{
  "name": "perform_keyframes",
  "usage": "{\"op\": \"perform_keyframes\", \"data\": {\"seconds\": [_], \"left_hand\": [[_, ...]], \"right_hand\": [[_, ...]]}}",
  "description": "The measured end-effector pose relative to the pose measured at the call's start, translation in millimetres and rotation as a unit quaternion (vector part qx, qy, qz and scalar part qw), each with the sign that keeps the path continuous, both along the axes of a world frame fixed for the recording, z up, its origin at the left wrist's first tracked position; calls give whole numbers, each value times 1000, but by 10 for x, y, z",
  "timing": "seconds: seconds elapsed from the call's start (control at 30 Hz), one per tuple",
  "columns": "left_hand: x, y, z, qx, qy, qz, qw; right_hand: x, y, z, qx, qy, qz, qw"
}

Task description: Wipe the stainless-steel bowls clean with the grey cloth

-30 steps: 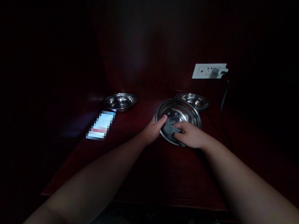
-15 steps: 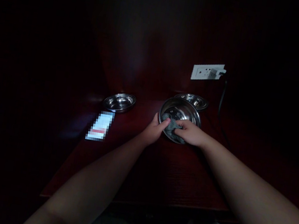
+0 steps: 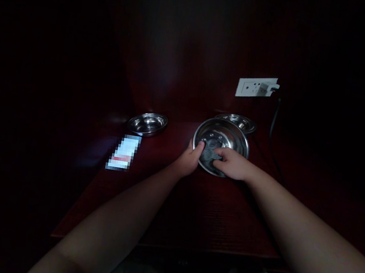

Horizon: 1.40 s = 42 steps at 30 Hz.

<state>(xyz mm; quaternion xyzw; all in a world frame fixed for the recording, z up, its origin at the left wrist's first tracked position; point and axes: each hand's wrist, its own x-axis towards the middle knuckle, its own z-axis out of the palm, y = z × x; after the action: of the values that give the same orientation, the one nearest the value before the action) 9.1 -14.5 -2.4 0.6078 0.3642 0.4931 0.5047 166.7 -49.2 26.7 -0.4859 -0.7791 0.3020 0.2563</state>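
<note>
A shiny metal bowl (image 3: 237, 140) is tilted toward me above the dark red table. My left hand (image 3: 190, 158) grips its left rim, thumb over the edge and fingers hidden behind. Inside the bowl, my right hand (image 3: 231, 163) is closed on a grey-green cloth (image 3: 212, 155), which lies against the inner wall. Behind the held bowl, a second metal bowl (image 3: 245, 124) is partly covered by it. A third metal bowl (image 3: 148, 124) rests to the left, apart from both hands.
A lit, blurred-out rectangular screen (image 3: 124, 152) lies at the table's left side. On the back wall is a white socket panel (image 3: 257, 87) with a plug, and a dark cable (image 3: 273, 123) hangs down to the table (image 3: 190, 216). The surroundings are very dark.
The held bowl has tipped slightly more toward me. The cloth looks more spread out against the inside, with my right hand still on it. The view has shifted a little.
</note>
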Motion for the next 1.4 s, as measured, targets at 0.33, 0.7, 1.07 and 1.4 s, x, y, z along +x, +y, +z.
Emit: {"op": "perform_keyframes", "data": {"seconds": [0.33, 0.7, 1.07, 1.4], "left_hand": [[0, -6, 37, -31, -6, 9, 999], [-2, 81, -126, 6, -74, -54, 996], [7, 35, -38, 0, -41, -31, 999], [3, 22, -29, 2, -43, -20, 999]], "right_hand": [[21, 9, -2, 6, -54, -10, 998], [11, -5, 15, -9, 5, 5, 1000], [26, 25, -17, -2, 3, 5, 1000], [10, 5, -3, 5, -32, -7, 999]]}}
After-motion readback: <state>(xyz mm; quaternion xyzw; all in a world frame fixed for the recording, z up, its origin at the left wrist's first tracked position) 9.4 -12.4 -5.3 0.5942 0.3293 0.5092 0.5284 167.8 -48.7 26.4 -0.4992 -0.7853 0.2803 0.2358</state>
